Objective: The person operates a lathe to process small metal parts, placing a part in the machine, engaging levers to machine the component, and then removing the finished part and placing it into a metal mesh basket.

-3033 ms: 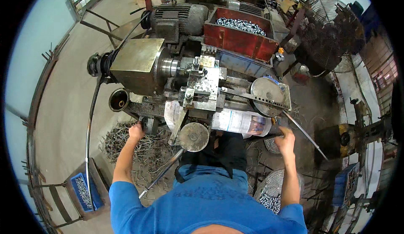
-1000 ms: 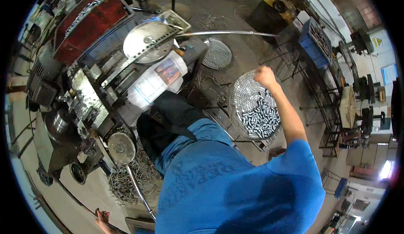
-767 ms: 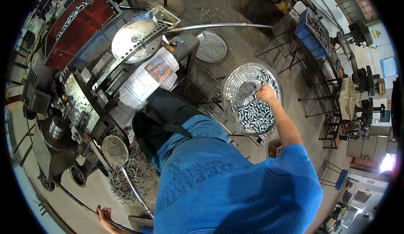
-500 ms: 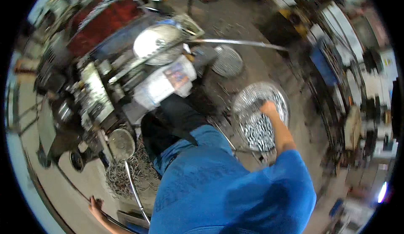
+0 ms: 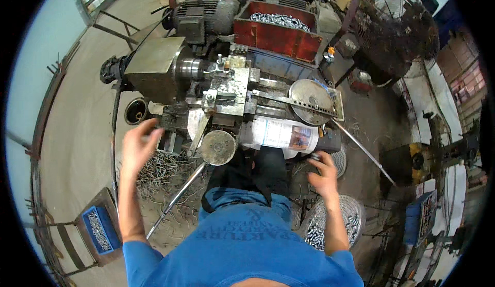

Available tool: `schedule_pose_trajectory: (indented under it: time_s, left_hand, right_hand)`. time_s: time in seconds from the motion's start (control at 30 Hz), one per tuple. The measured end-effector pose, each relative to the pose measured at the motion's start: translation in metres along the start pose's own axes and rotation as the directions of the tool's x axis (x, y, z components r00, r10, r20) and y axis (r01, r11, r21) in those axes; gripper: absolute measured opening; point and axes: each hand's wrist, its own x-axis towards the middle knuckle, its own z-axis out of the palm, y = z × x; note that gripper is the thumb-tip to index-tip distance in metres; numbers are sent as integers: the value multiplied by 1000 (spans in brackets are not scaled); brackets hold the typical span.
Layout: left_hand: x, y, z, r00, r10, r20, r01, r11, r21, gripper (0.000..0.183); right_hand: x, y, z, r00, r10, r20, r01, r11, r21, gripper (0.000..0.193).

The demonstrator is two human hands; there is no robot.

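A small metal lathe stands before me, with its round chuck (image 5: pixel 192 69) at the left and an oily tool slide (image 5: pixel 230 88) in the middle. My left hand (image 5: pixel 139 145) is in the air left of the lathe's near round disc (image 5: pixel 218 148), fingers apart and holding nothing. My right hand (image 5: pixel 324 174) is right of my knees, near a printed sheet (image 5: pixel 281 134) on the lathe. Its fingers are curled, and a small shiny metal part (image 5: pixel 314 156) shows at the fingertips. Below that hand, a round woven basket (image 5: pixel 356 204) holds several short metal parts, partly hidden by my forearm.
Behind the lathe are a red box (image 5: pixel 278 42) of metal parts and a motor (image 5: pixel 203 19). A second disc (image 5: pixel 311 101) carries a long bar (image 5: pixel 363 153). Curled shavings (image 5: pixel 164 174) lie at the left. Blue trays (image 5: pixel 100 230) stand at both sides.
My view has swung from the right side back toward the lathe. My right hand has come up out of the basket, and my left hand has lifted toward the lathe's left end.
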Motion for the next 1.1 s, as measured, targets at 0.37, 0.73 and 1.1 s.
schedule_pose_trajectory:
  time_s: [0.37,0.73,1.1]
  left_hand:
    - [9,94,70,934,263,242,-170,923,-345,35]
    - [12,73,83,957,166,240,3,816,-578,31]
    - [17,69,59,966,80,245,69,835,-546,26]
  right_hand:
    - [110,-172,68,757,-632,168,599,773,209,39]
    - [119,-180,74,726,-659,197,622,751,221,35]
    - [127,-183,78,705,-681,199,652,732,196,52]
